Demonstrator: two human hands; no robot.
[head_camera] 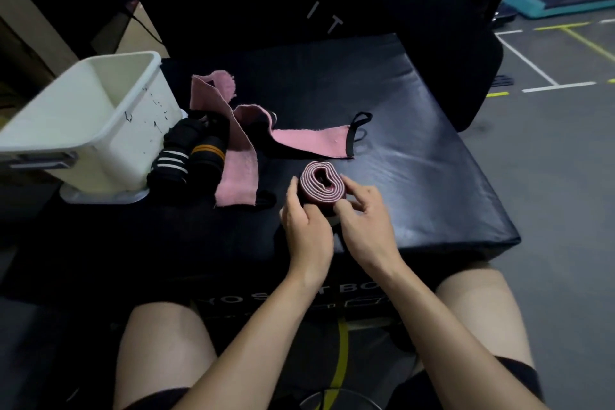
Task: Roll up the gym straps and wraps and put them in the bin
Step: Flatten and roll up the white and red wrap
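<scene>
1. Where the black padded box (pixel 382 103) serves as a work surface, one pink rolled wrap (pixel 321 188) stands on its edge near the front, its spiral layers facing up.
2. Two pink wraps lie unrolled behind it: one long wrap (pixel 238 156) runs from the back toward the front edge, and a second wrap (pixel 312 140) stretches to the right and ends in a black loop (pixel 357 130).
3. Two dark rolled wraps sit just beside the bin: one with white stripes (pixel 169 161) and one with orange stripes (pixel 206 153); more dark material lies behind them, too dim to count.
4. One white bin (pixel 109 130) stands at the left side of the box, tilted in the view, and nothing shows inside it.
5. The left hand (pixel 307 230) comes up from below, its fingers curled against the left side of the rolled wrap and its thumb near the lower edge, gripping it.
6. The right hand (pixel 364 218) mirrors it, fingertips pressed to the right side of the roll and fingers bent round it, so both hands clasp the same roll between them.
7. Both forearms reach forward over the person's two bare knees.
</scene>
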